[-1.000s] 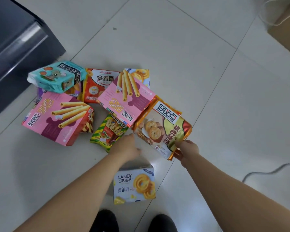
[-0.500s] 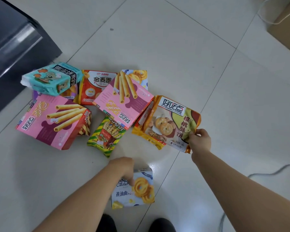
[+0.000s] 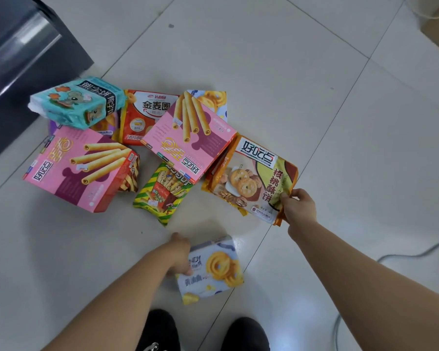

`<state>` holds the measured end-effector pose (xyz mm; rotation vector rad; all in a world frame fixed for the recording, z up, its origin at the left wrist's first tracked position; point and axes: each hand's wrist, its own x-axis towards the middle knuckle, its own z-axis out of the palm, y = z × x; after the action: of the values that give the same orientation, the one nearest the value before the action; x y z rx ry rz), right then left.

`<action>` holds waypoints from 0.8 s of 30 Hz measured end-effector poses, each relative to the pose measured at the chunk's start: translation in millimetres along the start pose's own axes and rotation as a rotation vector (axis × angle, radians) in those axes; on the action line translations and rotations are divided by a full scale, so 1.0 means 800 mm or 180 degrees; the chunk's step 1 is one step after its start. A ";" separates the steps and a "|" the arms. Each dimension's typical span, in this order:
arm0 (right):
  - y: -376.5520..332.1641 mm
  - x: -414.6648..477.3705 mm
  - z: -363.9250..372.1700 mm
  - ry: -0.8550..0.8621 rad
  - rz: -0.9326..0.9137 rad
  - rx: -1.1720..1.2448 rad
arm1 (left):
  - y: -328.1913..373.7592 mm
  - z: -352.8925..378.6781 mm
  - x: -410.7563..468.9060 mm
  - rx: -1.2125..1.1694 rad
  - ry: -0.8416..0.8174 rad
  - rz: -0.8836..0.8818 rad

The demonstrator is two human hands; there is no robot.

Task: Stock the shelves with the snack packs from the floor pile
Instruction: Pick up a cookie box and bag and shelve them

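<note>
Right hand [image 3: 299, 207] pinches near corner of walnut cookie bag [image 3: 249, 181], face up, long axis running from the hand up-left toward the pink wafer box [image 3: 188, 145]; left hand [image 3: 180, 257], blurred, curls round left edge of butter cookie box [image 3: 213, 271] lying face up to its right.

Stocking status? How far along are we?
Done: nothing shown shelved. In hand: right hand grips the walnut cookie bag by its corner; left hand holds the butter cookie box. Left on the floor: pink egg roll boxes, fries pack, red bag, teal bear biscuit pack, plus part-hidden packs underneath.
</note>
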<state>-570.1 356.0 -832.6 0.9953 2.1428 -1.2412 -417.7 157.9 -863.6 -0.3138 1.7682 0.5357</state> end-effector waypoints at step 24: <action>-0.022 -0.031 -0.005 -0.0743 0.0861 0.0185 | 0.054 -0.044 -0.028 -0.4366 0.0169 -0.0009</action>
<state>-568.8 345.1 -804.1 1.0665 1.7405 -1.2254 -461.6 175.4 -827.2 -1.2562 1.1805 1.6946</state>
